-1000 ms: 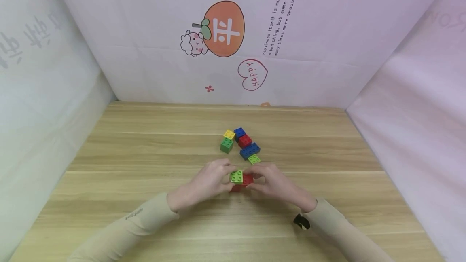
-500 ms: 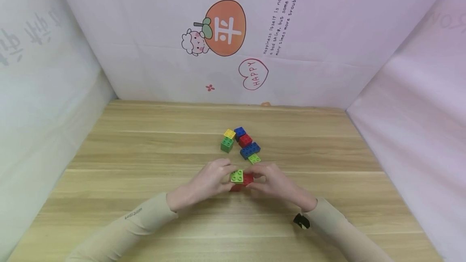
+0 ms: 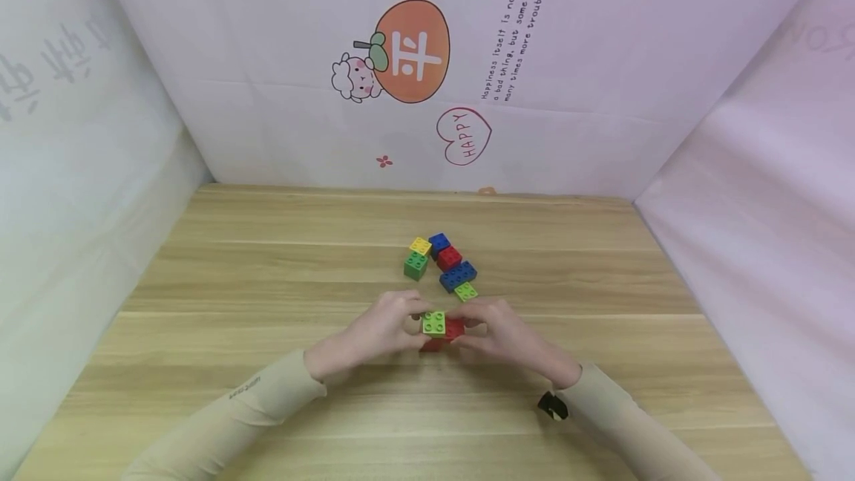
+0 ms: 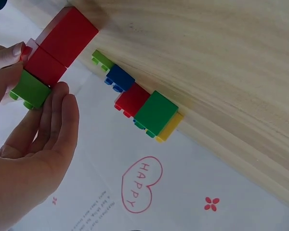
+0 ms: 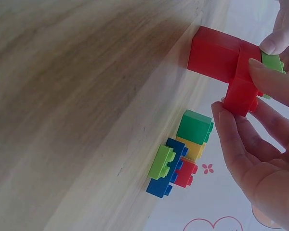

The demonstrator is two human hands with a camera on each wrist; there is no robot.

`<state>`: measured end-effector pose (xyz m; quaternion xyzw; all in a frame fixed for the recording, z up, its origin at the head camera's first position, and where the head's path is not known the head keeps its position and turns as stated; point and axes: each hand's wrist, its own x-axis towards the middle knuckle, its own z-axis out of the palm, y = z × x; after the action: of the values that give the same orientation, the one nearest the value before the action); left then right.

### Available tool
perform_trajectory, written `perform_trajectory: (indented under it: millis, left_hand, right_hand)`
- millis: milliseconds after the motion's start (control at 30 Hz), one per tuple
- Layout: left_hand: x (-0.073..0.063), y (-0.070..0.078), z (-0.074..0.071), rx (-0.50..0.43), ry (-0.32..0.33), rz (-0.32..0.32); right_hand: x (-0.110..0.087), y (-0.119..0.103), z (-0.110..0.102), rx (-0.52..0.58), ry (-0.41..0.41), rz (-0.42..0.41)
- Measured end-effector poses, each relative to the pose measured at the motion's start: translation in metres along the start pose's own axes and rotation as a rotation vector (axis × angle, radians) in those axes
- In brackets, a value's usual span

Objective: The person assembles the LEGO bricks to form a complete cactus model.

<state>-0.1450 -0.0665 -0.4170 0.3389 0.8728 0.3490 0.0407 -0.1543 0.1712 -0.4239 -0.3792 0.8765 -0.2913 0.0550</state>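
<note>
A small stack stands at the middle of the table: a red block at the bottom, a red brick on it jutting out to the right, and a lime green brick on top at the left. My left hand has its thumb and fingertips at opposite sides of the lime green brick. From the right, my right hand pinches the jutting end of the red brick between thumb and fingers. In the head view, the fingers partly cover the lower red pieces.
Behind the stack lie several loose bricks: a green brick, a yellow brick, a blue brick, a red square brick, a long blue brick and a thin lime brick. Printed white cloth walls the wooden table.
My left fingers have shifted slightly, and a small dark gap shows between them beside the lime green brick. The right hand and the stack stay in place.
</note>
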Motion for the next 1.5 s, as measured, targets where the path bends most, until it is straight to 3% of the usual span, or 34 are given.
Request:
perform_trajectory:
  millis: [300, 1000, 1500]
  left_hand:
    - [0.0011, -0.0032, 0.0018, -0.026, -0.012, -0.039]
    - [-0.0005, -0.0054, 0.0057, -0.041, 0.015, -0.025]
    - [-0.0041, -0.0076, 0.0047, -0.069, -0.002, -0.054]
  right_hand:
    - [-0.0006, 0.0006, 0.001, 0.001, 0.011, -0.001]
    - [-0.0011, -0.0026, -0.0003, 0.007, 0.006, 0.025]
    - [-0.0017, -0.0028, -0.0004, -0.003, 0.005, 0.021]
